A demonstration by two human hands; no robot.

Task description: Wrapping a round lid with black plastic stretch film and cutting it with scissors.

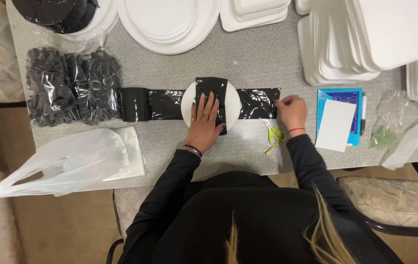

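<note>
Two hands work at the near edge of a grey speckled table [248, 54], and everything here is placed with respect to the small round white plate [187, 100] at its middle. The left hand [205, 122] lies flat on the plate's near side, fingers spread apart and pressing down on a folded piece of black plastic film [211, 90] that crosses the plate. The right hand [291, 110] rests to the right of the plate, fingertips pinched together on the end of the long black plastic strip [258, 102] that runs beneath the plate. Just nearer than that end lies a pair of yellow-handled scissors [273, 134].

The strip looks thin, glossy and limp (it wrinkles and catches the light), so it would likely slide and bunch; it is best pinched at a free end or pinned flat with a palm. The plate appears light and fairly stiff, probably easy to shift unless held down.

To the left of the plate the strip leads to a black roll [134, 104], beyond which sit clear bags of black plastic cutlery [74, 85]. Nearer and left is a white plastic carrier bag [72, 161]. Right of the plate lie a blue booklet [353, 95] with a white card [335, 124] on it, and a pen [363, 115]. Farther off, behind the plate, stand stacks of larger white plates [167, 24] and white trays [346, 49].
</note>
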